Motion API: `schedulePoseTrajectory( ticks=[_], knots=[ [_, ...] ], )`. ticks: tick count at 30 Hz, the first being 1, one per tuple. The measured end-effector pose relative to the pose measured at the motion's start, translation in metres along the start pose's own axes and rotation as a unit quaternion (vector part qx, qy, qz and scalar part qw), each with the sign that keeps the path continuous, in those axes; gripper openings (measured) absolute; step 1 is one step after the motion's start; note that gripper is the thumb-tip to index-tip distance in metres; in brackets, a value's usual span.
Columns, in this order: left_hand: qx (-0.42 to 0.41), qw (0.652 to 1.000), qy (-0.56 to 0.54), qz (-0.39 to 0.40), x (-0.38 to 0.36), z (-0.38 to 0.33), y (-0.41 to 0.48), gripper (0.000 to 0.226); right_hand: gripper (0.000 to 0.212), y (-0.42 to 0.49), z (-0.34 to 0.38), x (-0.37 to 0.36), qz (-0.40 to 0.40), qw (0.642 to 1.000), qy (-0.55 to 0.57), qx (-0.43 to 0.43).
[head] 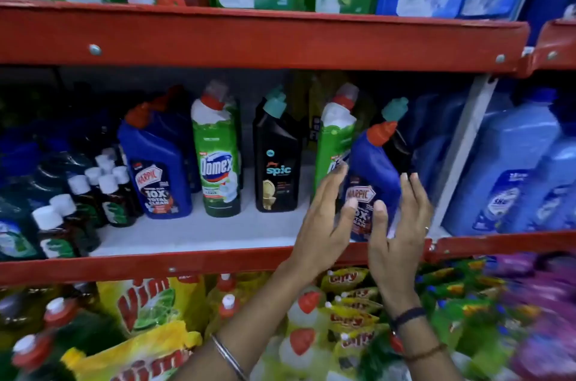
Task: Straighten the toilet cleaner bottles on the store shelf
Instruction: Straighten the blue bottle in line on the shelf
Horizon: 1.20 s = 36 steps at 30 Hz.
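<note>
A blue Harpic bottle (374, 168) with a red cap stands tilted near the right end of the middle shelf (193, 234). My left hand (324, 218) and my right hand (399, 224) clasp it from both sides, thumbs on its label. Behind it stand a green Domex bottle (333, 143) and a black bottle with a teal cap (396, 112). Further left along the shelf stand a black Spic bottle (277, 159), another green Domex bottle (218, 159) and another blue Harpic bottle (157, 168), all upright.
Small dark bottles with white caps (78, 203) crowd the shelf's left end. Large pale blue bottles (511, 168) stand beyond a white upright post. Red shelf rails (249, 41) run above and below. Dettol packs sit on top, Vim pouches (146, 302) and dish liquids underneath.
</note>
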<state>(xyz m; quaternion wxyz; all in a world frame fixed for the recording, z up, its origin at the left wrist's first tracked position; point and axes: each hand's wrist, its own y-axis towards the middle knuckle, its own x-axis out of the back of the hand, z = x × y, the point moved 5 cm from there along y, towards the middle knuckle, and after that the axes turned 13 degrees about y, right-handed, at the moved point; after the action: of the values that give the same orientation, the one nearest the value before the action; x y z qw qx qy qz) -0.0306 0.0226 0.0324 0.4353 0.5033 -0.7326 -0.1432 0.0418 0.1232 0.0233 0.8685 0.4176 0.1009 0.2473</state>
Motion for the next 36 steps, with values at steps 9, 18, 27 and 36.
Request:
schedulePoseTrajectory(
  ticks=[9, 18, 27, 36],
  knots=[
    [0.167, 0.982, -0.079, 0.043, -0.020, 0.029, 0.015, 0.051, 0.056, -0.002, -0.023, -0.008, 0.026, 0.997, 0.029, -0.066],
    [0.178, 0.978, -0.091, 0.057, -0.018, 0.035, 0.019, 0.054, 0.055, -0.001, -0.037, 0.003, -0.005, 0.991, 0.079, -0.110],
    [0.162, 0.977, -0.116, -0.071, 0.027, 0.032, -0.006, 0.054, 0.052, 0.004, -0.004, -0.017, 0.032, 0.975, 0.180, -0.126],
    [0.198, 0.967, -0.071, -0.147, 0.129, 0.058, -0.036, 0.057, 0.043, -0.016, 0.054, -0.094, 0.109, 0.948, 0.258, -0.152]
  ],
)
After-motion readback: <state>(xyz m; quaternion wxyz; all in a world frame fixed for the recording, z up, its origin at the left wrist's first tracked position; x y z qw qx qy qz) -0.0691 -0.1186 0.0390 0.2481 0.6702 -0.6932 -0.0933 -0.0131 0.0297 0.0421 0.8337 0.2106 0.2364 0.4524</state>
